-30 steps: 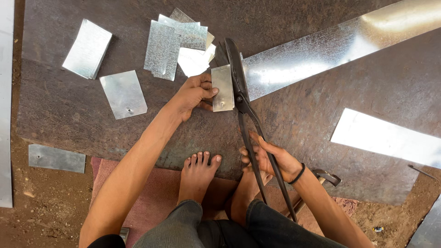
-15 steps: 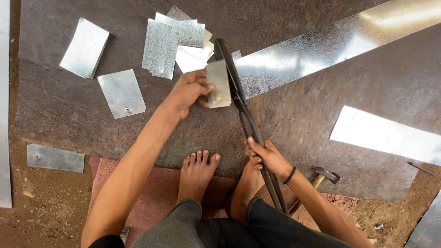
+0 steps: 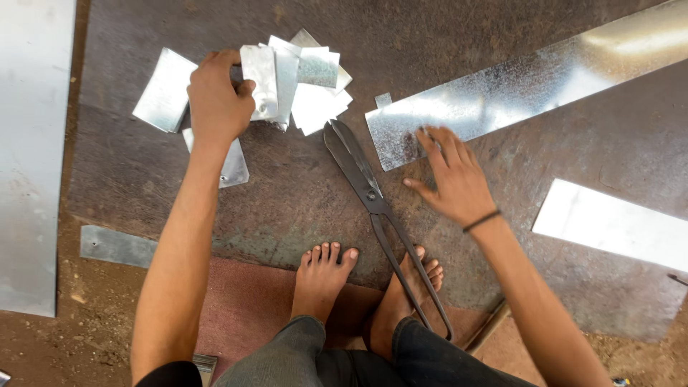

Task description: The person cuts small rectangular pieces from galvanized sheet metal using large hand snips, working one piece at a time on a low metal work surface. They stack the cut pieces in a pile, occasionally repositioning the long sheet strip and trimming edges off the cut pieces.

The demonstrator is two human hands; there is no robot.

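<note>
From the head camera I see the left hand [image 3: 217, 97] stretched out over a loose pile of small cut rectangles of shiny galvanised sheet metal [image 3: 304, 82], its thumb and fingers pinched on one small silvery rectangular offcut [image 3: 259, 80] at the pile's left edge. Another silvery square piece [image 3: 165, 89] lies just left of that hand, and a further flat piece [image 3: 233, 163] shows partly under the wrist.

The right hand [image 3: 451, 175] holds nothing: its fingers are spread wide and flat, the tips resting on the near end of a long strip of galvanised sheet metal [image 3: 530, 89] that runs up to the right edge of view.

Between the two hands lie the long dark steel tin snips [image 3: 373, 204], blades closed and pointing toward the pile, neither hand touching them; their loop handles pass over my bare right foot [image 3: 405, 294]. My bare left foot [image 3: 322, 276] rests beside it on a reddish mat [image 3: 240, 304]. Everything sits on a large dark, worn metal plate [image 3: 287, 208]. A separate bright rectangular sheet [image 3: 609, 226] lies well to the right.
</note>
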